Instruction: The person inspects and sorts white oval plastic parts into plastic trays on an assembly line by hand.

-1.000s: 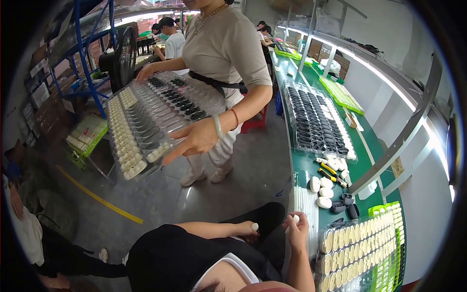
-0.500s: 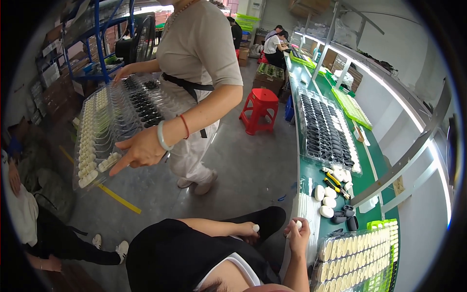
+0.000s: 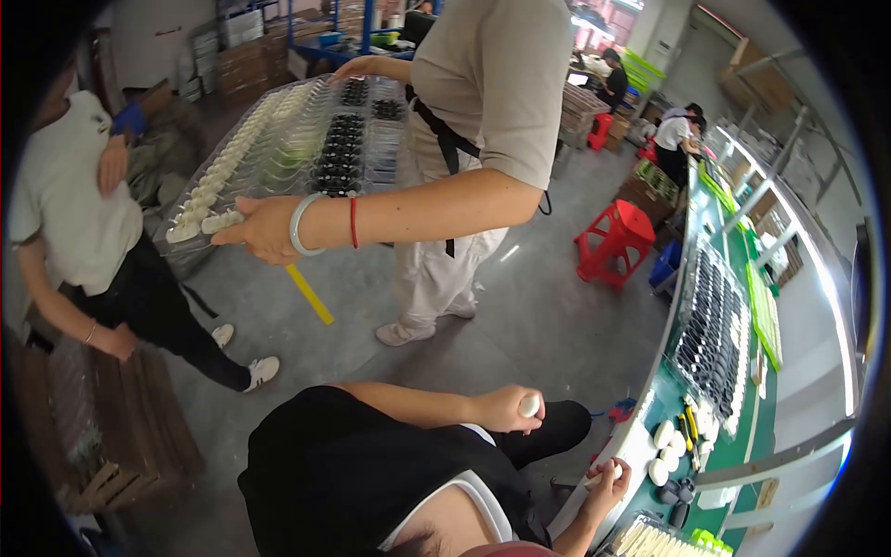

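Note:
Above my lap, my left hand [image 3: 506, 410] is closed round a small white rounded case [image 3: 529, 406] whose end shows by the thumb. Close to the bench's front edge, my right hand [image 3: 605, 490] pinches a small white piece [image 3: 616, 472], mostly covered by the fingers. On the bench by that hand lie loose white rounded cases [image 3: 664, 455], several dark cases [image 3: 677, 490] and yellow-and-black pliers [image 3: 689, 427].
A co-worker in beige [image 3: 483, 102] stands before me with a clear tray [image 3: 288, 158] of white and black pieces. Another person [image 3: 93, 204] stands at left. A red stool [image 3: 617, 237], a tray of dark pieces [image 3: 713, 325] and a tray of cream pieces [image 3: 650, 540] are at right.
My view has swung left, so the bench sits farther right and the person at left shows more. My left hand has risen slightly with the white case. Both hands keep their pieces.

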The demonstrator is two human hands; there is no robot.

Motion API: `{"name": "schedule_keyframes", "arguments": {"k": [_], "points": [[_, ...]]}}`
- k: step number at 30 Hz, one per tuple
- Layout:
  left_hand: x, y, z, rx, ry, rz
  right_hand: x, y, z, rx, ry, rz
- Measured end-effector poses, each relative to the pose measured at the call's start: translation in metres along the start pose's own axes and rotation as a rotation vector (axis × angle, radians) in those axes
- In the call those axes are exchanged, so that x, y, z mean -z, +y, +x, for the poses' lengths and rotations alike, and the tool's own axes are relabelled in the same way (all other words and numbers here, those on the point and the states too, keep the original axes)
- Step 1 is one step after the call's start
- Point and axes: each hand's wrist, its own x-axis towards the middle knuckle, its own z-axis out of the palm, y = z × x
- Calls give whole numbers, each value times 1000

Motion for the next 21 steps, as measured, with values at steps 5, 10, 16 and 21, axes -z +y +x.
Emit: {"name": "schedule_keyframes", "arguments": {"k": [5, 10, 16, 21], "points": [[52, 140, -85, -542, 237, 295, -1, 4, 3, 14, -11, -48], [110, 233, -165, -1263, 862, -143, 3, 10, 3, 8, -5, -69], [90, 237, -226, -1376, 562, 392, -5, 4, 9, 19, -47, -43], [97, 183, -131, -771, 496, 292, 5, 13, 9, 28, 12, -82]]}}
